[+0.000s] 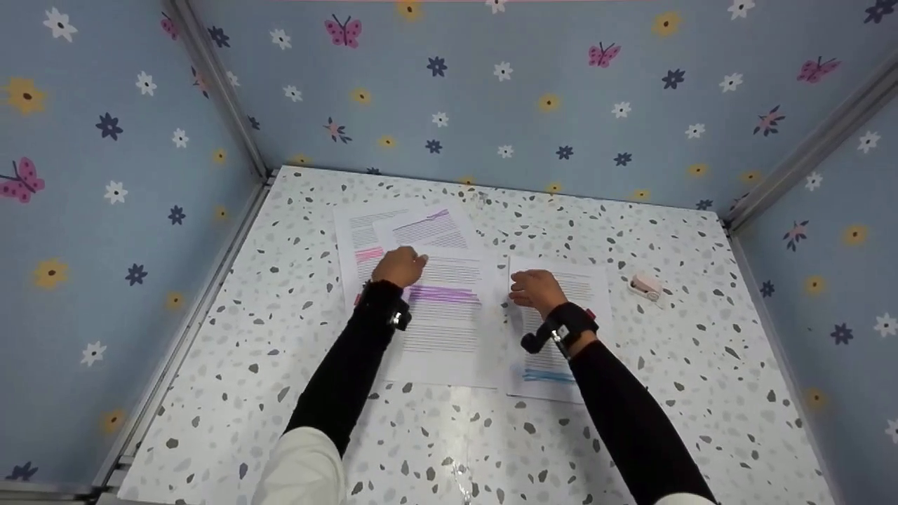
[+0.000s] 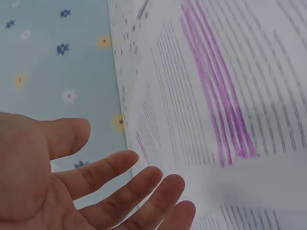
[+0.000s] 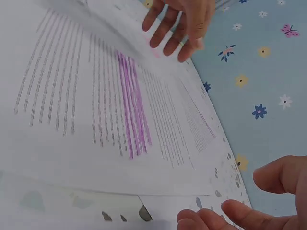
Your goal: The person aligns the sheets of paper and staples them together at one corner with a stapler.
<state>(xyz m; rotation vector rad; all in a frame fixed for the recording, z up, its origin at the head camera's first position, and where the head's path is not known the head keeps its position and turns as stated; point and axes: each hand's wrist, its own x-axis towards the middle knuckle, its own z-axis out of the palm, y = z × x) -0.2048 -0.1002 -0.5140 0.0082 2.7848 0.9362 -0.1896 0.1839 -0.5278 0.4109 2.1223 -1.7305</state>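
My left hand is over the left edge of a printed sheet with thick purple marker strokes across its middle. In the left wrist view the left hand's fingers are spread and loosely bent, with nothing between them and the thumb. My right hand is above the upper left part of a second printed sheet, which bears blue strokes near its bottom. Its fingers are relaxed and apart from the thumb in the right wrist view, beside the purple-marked sheet's edge.
Behind the left hand lie a sheet with pink strokes and a tilted sheet with a purple line, partly overlapped. A small pale pink stapler-like object lies right of the papers. Patterned panels enclose the speckled table.
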